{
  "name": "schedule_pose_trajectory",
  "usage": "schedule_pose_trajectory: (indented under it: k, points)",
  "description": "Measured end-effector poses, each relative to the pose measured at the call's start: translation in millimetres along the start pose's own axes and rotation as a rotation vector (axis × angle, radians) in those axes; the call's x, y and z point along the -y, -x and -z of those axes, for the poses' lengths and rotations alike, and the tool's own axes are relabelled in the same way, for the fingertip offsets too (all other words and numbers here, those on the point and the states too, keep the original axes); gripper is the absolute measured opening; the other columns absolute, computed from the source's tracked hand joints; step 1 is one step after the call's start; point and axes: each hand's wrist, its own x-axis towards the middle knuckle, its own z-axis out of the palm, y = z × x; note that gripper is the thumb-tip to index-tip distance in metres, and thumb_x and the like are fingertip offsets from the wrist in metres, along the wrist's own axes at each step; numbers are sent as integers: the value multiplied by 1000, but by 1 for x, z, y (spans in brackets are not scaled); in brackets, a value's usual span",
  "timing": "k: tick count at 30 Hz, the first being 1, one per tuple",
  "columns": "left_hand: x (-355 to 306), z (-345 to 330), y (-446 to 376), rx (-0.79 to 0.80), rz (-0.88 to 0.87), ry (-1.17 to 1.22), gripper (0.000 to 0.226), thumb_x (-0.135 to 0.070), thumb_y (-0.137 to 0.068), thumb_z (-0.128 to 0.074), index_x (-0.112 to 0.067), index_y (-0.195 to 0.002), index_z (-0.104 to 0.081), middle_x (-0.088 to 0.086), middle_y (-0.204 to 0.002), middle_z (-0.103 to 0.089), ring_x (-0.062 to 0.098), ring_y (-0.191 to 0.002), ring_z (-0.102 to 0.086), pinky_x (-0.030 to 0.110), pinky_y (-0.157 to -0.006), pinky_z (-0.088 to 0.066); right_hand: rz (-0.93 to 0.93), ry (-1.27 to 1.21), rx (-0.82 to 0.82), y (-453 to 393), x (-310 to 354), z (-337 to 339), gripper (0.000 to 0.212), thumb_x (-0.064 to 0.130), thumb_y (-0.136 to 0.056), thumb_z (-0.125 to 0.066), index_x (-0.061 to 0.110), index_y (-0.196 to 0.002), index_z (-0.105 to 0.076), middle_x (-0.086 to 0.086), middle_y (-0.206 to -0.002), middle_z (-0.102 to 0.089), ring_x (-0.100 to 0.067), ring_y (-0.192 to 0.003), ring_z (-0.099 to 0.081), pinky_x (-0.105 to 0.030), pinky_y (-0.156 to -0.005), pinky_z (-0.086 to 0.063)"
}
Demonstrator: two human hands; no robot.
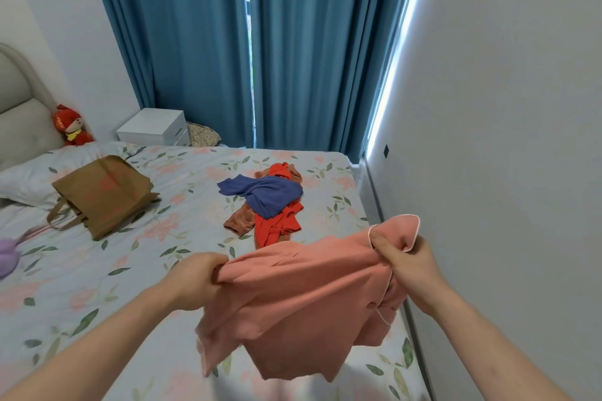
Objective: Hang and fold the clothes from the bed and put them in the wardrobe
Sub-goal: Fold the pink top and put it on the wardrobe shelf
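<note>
While both hands are raised over the near part of the bed, one pink top is held spread between them. The left hand is closed in a fist on bunched cloth at the garment's 9 o'clock edge, and the right hand is pinched on a white-piped corner at its 2 o'clock edge; the hands are kept apart, with the rest of the cloth hanging below them. No brand, label or legible writing can be made out on the top. At 12 o'clock from the hands, one small heap is seen on the floral sheet, made up of three pieces: a blue garment lying over a red garment, with a brown garment partly under both. One brown bag is lying at 10 o'clock; its faded print cannot be read. One red plush toy is propped against the headboard, and one white nightstand is seen beside blue curtains.
</note>
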Motion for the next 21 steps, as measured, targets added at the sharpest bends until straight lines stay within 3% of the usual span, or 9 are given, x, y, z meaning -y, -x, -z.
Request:
schedule_pose_trajectory:
  k: [3, 7, 10, 12, 17, 19, 21]
  points:
    - [3, -14, 12, 5, 99, 234, 7, -20, -79, -52, -22, -82, -46, -1, -81, -57, 20, -77, -52, 38, -70, -42, 21, -8, -24, 7, 0, 8, 21, 26, -88, -79, 6, -91, -76, -5, -84, -79, -16, -79, -76, -23, -63, -58]
    - [-18, -33, 37, -90, 114, 379, 21, -5, -90, -51, -23, -86, -43, 0, -83, -57, 18, -76, -52, 34, -67, -41, 16, 41, -38, 20, -6, 31, 22, 27, -87, -80, 5, -84, -77, -6, -80, -78, -21, -80, -76, -37, -73, -59]
    - [-36, -41, 58, -208, 66, 378, 16, -17, -95, -58, -26, -86, -49, -8, -80, -62, 15, -79, -59, 39, -75, -48, 6, 36, -58, 33, -12, 55, 25, 28, -88, -79, 3, -83, -75, -7, -77, -78, -18, -74, -76, -32, -66, -59]
    - [-46, -44, 70, -253, 42, 360, 20, -31, -94, -65, -24, -79, -53, -9, -73, -62, 11, -73, -58, 41, -72, -48, -5, 17, -66, 41, -15, 72, 24, 26, -89, -78, 3, -85, -75, -7, -78, -78, -17, -73, -75, -30, -65, -57]
    - [-57, -46, 99, -202, 73, 200, 58, -66, -77, -74, -13, -66, -54, 0, -56, -53, 14, -56, -47, 39, -59, -40, 2, -2, -49, 57, -22, 100, 22, 24, -89, -77, 4, -82, -74, -6, -76, -78, -16, -70, -75, -33, -69, -57]
    - [-57, -48, 108, -176, 93, 187, 68, -71, -75, -72, -7, -67, -51, 0, -54, -45, 13, -53, -40, 35, -55, -31, 14, 4, -43, 58, -24, 104, 24, 26, -89, -78, 3, -82, -74, -8, -78, -78, -16, -71, -74, -35, -71, -59]
    - [-56, -52, 114, -123, 132, 200, 64, -67, -82, -68, -5, -71, -56, 5, -58, -50, 11, -54, -42, 31, -56, -30, 14, 3, -50, 57, -29, 103, 26, 28, -88, -78, 3, -82, -74, -11, -81, -78, -19, -74, -74, -37, -73, -58]
